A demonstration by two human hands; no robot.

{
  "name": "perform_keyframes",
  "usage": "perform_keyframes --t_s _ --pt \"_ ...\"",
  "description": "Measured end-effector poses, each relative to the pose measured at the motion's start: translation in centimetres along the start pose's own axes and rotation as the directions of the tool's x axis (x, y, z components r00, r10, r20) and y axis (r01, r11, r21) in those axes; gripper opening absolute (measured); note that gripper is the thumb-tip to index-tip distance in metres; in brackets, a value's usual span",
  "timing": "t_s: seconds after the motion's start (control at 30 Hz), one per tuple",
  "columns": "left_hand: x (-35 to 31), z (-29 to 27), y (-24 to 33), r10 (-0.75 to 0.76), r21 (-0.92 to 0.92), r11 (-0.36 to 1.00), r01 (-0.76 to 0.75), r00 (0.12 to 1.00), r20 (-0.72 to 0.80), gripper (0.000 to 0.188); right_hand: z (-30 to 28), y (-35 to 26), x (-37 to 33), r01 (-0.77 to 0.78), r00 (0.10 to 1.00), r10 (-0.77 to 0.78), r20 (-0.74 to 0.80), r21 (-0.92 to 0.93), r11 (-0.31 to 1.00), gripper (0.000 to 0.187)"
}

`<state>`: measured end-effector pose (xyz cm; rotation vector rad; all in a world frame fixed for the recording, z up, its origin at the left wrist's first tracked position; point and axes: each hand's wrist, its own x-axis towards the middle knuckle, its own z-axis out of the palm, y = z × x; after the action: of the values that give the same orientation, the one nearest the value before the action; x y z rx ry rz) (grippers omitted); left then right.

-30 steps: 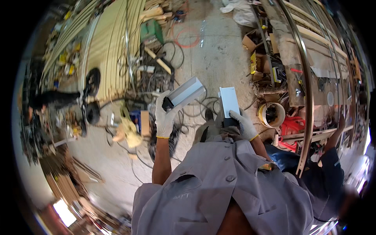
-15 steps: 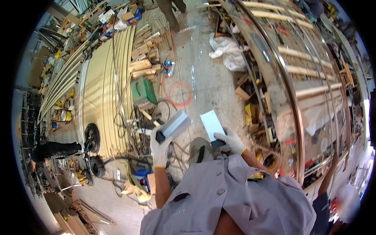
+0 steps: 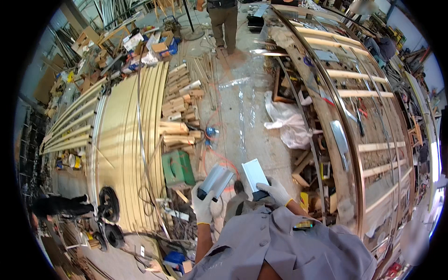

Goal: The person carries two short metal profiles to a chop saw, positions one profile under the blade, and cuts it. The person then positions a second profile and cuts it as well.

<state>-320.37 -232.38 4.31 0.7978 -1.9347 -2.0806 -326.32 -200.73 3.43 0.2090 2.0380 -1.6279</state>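
Observation:
In white work gloves, both my hands are raised in front of my body. My left hand [image 3: 203,206] is closed around the black lower end of a short silver metal profile [image 3: 218,181] with a ridged, channel-like face. My right hand [image 3: 277,191] grips a second piece, a flat pale-silver metal profile [image 3: 255,172], also black at its lower end. Both pieces slant upward and away from me. A narrow gap separates them, and they do not touch. The fingertips behind each piece are hidden.
Left of me stand a green metal case [image 3: 178,169], stacked wood offcuts [image 3: 179,108] and long cream panels [image 3: 126,107]. An orange hose [image 3: 215,153] lies on the floor ahead. At right runs a long workbench [image 3: 338,140] with wooden slats; a white plastic sheet [image 3: 293,125] sits beside it. Another person [image 3: 225,25] stands ahead.
The view has tilted up, showing more of the person and floor ahead. My left hand with its profile has come closer to the piece in my right hand. Both hands keep their hold.

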Motion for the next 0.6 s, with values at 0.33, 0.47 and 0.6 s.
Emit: perform_keyframes --t_s 0.33,0.47,0.6 --pt "30.6 15.9 8.8 -0.053 -0.151 0.985 0.08 0.983 0.177 0.051 -5.5 -13.0 24.8 -0.015 0.993 0.033 -0.111 0.161 0.987 0.071" --pt "41.0 20.5 10.1 -0.114 -0.303 0.942 0.145 0.987 0.118 0.047 -10.5 -18.2 37.6 -0.05 0.996 0.051 -0.074 0.016 0.999 0.074" --pt "49.0 24.4 13.1 -0.137 -0.356 0.925 0.134 0.99 0.018 0.044 -14.6 -28.1 49.0 0.039 0.999 -0.033 -0.035 0.167 0.985 0.08"
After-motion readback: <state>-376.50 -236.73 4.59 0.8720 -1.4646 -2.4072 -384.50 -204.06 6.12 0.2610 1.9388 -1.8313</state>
